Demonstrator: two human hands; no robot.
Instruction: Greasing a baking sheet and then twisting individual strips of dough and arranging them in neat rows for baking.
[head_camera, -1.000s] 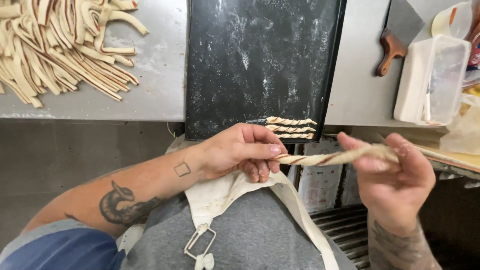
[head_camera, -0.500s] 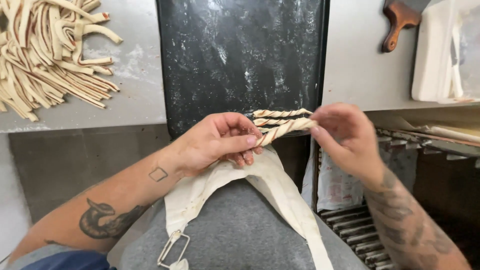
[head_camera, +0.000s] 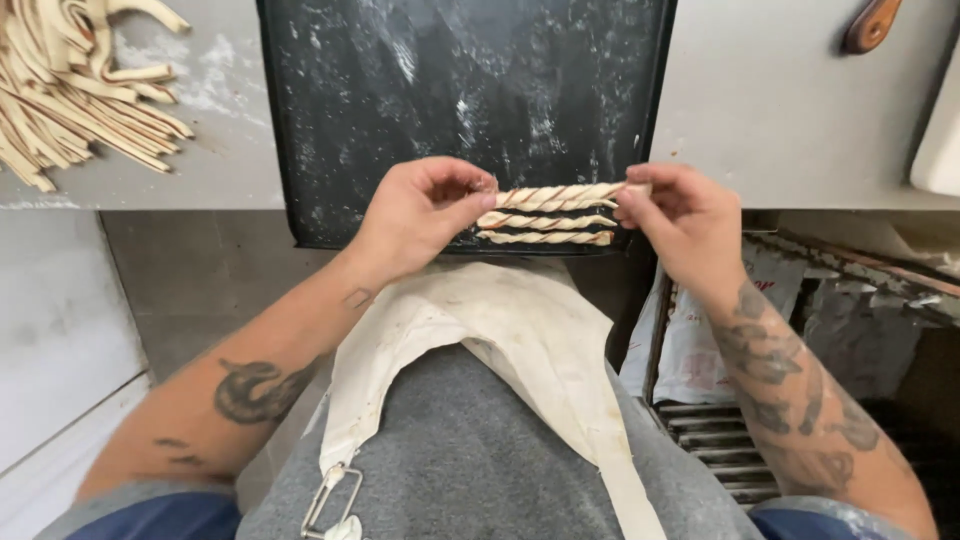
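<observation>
Left hand: the left hand (head_camera: 420, 215) pinched one end of a twisted, brown-and-cream striped dough stick (head_camera: 560, 196), fingers closed on its tip.
Right hand: the right hand (head_camera: 680, 222) gripped the opposite end of the same stick, thumb and fingertips closed around it.
Held stick: it was stretched level between both hands, just over the near edge of the dark, flour-dusted rectangular metal baking tray (head_camera: 330, 150); whether it already touched the tray could not be told.
Tray contents: two other twisted dough sticks (head_camera: 545, 229) lay side by side at the near edge, just below the held one; the rest of the tray carried only flour marks.
Counter: a pile of flat, untwisted striped dough strips (head_camera: 70, 100) lay on the grey counter (head_camera: 780, 110), well apart from the tray to the left; a wooden handle (head_camera: 872, 24) showed at the top right.
Step in hand: laying a finished twist down as the third in the row, by my judgement.
Next move: it would call for lowering both ends evenly, parallel to its neighbours and just beside them, then letting go without unwinding the twist.
</observation>
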